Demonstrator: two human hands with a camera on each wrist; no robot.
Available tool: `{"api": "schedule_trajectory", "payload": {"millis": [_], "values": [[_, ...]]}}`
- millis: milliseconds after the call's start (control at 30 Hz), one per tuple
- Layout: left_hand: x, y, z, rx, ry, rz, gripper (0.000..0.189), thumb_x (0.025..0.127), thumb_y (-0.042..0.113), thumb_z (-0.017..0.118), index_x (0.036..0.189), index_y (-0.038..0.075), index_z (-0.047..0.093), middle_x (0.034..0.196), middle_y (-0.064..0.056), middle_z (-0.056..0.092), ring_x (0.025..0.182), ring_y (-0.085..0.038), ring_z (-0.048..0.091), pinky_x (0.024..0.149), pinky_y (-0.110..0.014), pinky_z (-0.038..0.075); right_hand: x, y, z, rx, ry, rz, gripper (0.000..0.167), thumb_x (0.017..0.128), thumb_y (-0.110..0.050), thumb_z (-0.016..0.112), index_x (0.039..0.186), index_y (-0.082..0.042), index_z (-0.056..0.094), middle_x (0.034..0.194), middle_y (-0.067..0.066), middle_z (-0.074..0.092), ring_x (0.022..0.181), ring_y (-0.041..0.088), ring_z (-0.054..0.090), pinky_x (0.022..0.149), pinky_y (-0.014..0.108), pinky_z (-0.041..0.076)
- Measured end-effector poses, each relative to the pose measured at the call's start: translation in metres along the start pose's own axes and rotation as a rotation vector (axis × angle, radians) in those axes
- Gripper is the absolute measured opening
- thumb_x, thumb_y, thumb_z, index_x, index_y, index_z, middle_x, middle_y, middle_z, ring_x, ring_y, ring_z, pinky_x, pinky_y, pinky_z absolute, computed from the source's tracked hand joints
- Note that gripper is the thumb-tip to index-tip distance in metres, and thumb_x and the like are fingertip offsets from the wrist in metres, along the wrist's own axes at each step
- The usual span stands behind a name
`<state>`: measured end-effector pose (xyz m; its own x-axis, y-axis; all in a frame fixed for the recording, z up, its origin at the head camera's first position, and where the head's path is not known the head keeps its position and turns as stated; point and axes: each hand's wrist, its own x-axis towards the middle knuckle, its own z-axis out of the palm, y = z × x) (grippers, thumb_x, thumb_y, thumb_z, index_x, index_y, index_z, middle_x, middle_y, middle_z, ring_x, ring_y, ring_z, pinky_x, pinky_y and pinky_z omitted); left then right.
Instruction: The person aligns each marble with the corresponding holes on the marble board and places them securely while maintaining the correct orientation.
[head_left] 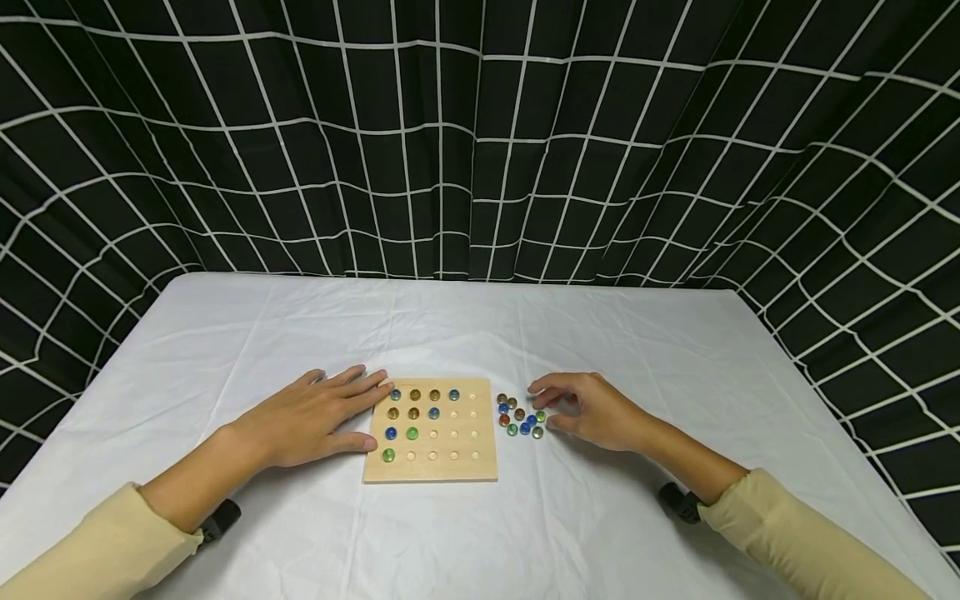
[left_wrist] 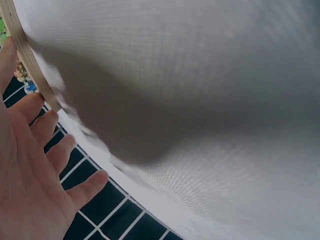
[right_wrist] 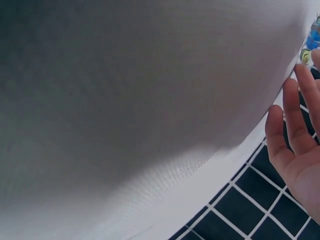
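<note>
Ten loose marbles [head_left: 520,414] lie at nine o'clock of the unclenched right hand [head_left: 596,412], one board [head_left: 457,470] with ten seated marbles [head_left: 414,413] at three o'clock of the relaxed left hand [head_left: 311,423].

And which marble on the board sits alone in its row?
The green marble at the left end of the bottom row in the head view; every other row on the board holds at least two.

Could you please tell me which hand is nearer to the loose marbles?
The right hand: its fingers are at the right edge of the loose marbles. The left hand is farther off, across the wooden board, its fingers at the board's left edge.
</note>
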<state>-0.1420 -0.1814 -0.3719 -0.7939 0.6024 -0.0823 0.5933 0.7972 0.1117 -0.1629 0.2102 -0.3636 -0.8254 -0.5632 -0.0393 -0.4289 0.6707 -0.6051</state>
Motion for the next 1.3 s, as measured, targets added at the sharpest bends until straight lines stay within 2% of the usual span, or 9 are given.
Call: {"api": "schedule_trajectory", "payload": {"millis": [667, 1100, 1300], "values": [[0.0013, -0.0010, 0.0021, -0.001, -0.007, 0.001, 0.075, 0.086, 0.072, 0.034, 0.149, 0.032, 0.021, 0.154, 0.010, 0.023, 0.143, -0.023, 0.024, 0.105, -0.057, 0.027, 0.0029, 0.0000, 0.0034, -0.010, 0.014, 0.018, 0.034, 0.080, -0.003, 0.070, 0.111, -0.015, 0.065, 0.094, -0.010, 0.071, 0.097, 0.010, 0.063, 0.087, 0.039, 0.046], [0.0014, -0.0017, 0.0020, 0.002, -0.004, 0.005, 0.076, 0.086, 0.072, 0.035, 0.149, 0.031, 0.022, 0.154, 0.009, 0.023, 0.142, -0.023, 0.024, 0.105, -0.056, 0.028, 0.0042, -0.0016, 0.0055, -0.046, 0.026, -0.008, 0.030, 0.081, -0.004, 0.069, 0.108, -0.015, 0.065, 0.092, -0.012, 0.070, 0.093, 0.008, 0.064, 0.084, 0.035, 0.047], [0.0018, -0.0021, 0.0030, 0.007, -0.004, 0.009, 0.076, 0.086, 0.072, 0.034, 0.149, 0.031, 0.021, 0.154, 0.009, 0.023, 0.142, -0.023, 0.025, 0.105, -0.056, 0.028, 0.0052, -0.0032, 0.0022, -0.041, 0.054, -0.031, 0.030, 0.080, -0.003, 0.069, 0.108, -0.013, 0.066, 0.091, -0.009, 0.071, 0.091, 0.008, 0.063, 0.079, 0.033, 0.048]]}}
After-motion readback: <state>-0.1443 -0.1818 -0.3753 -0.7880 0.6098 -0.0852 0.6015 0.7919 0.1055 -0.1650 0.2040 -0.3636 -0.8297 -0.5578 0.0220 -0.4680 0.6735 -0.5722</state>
